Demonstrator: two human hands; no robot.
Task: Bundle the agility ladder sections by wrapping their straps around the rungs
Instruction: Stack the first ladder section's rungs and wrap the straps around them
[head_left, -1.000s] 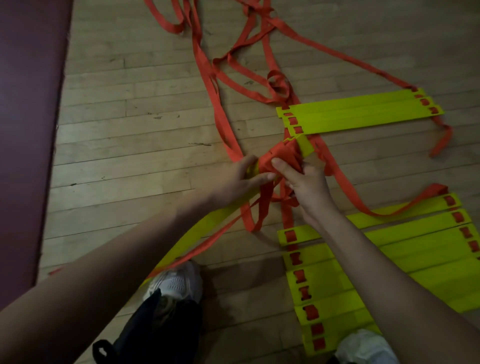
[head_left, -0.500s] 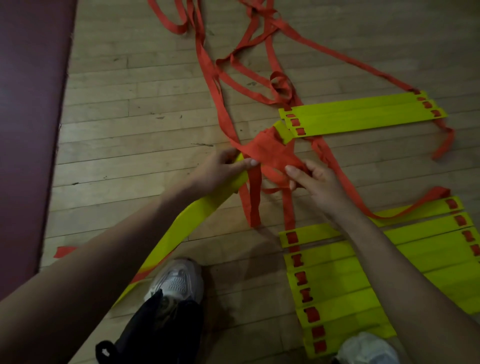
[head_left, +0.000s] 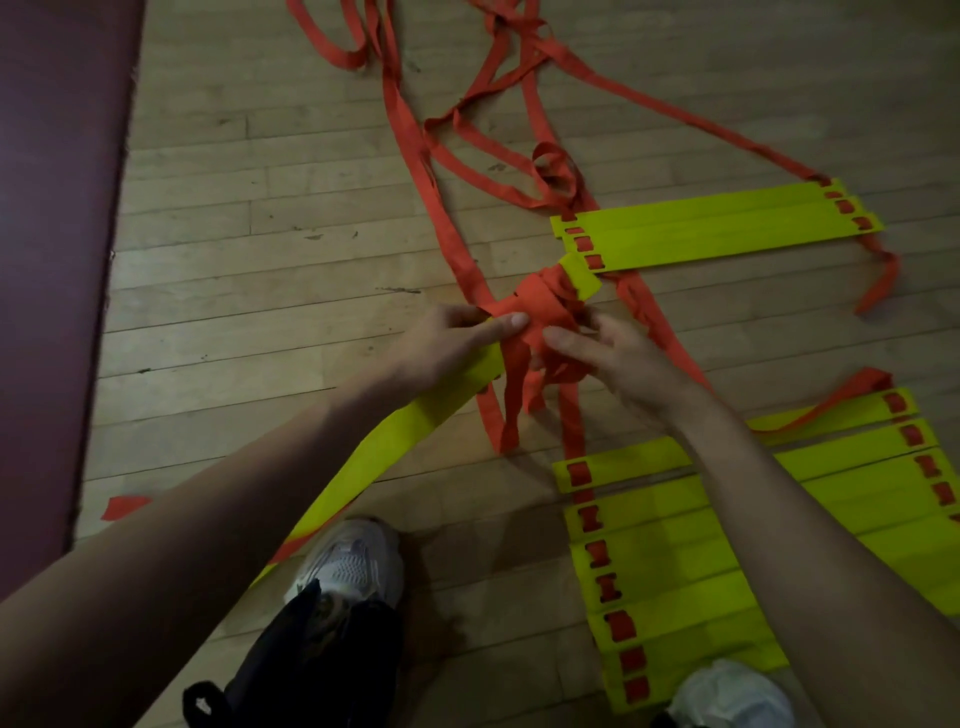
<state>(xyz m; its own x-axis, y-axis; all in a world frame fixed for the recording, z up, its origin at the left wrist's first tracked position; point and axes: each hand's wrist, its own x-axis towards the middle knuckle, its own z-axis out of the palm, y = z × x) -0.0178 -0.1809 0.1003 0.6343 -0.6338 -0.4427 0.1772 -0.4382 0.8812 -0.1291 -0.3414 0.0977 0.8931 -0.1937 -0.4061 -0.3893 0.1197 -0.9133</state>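
Rung bundle (head_left: 415, 436): yellow slats stacked flat, held off the floor (head_left: 234, 270), running on a slant from 7 o'clock up to just past frame centre, top end poking toward 1 o'clock. Strap wrap (head_left: 540, 309): orange webbing wound round the bundle near that top end, several turns, bunched. Tails of it hang down toward 6 o'clock and touch the boards.

From my seat, left hand (head_left: 447, 348) comes in from 8 o'clock, fingers curled round the bundle just below the wrap, thumb pressed flat on the orange. Clamped on the bundle. Right hand (head_left: 618, 364) comes in from 4 o'clock, fingers (head_left: 563, 340) laid against the lower side of the wrap, in among the loops. I can't tell whether it pinches the webbing or only touches it.

Upper rung stack (head_left: 717, 228) lies flat at 1 o'clock, near the bundle's tip, orange threaded through its end slots. Lower rung stack (head_left: 675, 571) lies fanned at 4 to 5 o'clock, partly under the right forearm. Loose straps (head_left: 410, 135) snake over the boards from 12 o'clock down to the wrap, tangled.

Left shoe (head_left: 348, 566), white, at 6 o'clock, touching the bundle's low end; dark trouser leg (head_left: 311, 654) below it. Right shoe (head_left: 727, 696) at 5 o'clock, on the lower stack's edge. Maroon mat (head_left: 52, 260) along 9 o'clock.
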